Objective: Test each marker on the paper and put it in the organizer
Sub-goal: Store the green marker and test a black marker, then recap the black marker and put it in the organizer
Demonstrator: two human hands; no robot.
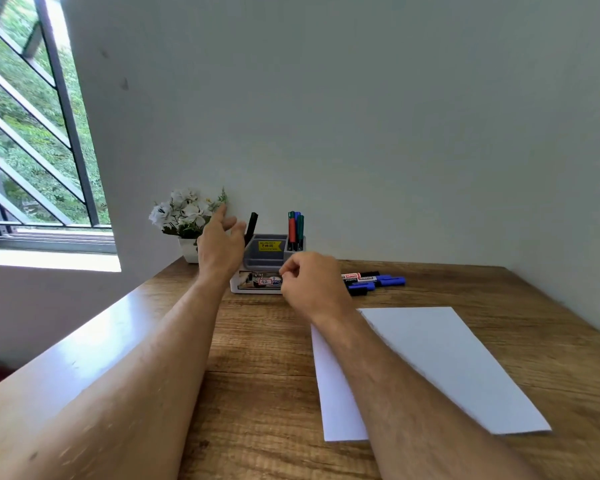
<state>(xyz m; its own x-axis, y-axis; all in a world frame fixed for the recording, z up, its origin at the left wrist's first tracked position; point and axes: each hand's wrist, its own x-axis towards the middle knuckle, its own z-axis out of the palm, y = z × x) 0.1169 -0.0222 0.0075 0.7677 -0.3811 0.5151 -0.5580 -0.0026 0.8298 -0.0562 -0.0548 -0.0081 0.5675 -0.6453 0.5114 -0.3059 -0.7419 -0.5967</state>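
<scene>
Wooden desk (264, 393) against a pale wall, window at left. Your left hand (220, 245) hangs over the grey organizer (265, 258), fingers spread, holding nothing; a black marker (251, 228) leans just beside it. Your right hand (314, 284) is loosely curled, contents indiscernible. Loose markers (374, 282) lie beyond the white paper (447, 365).
</scene>
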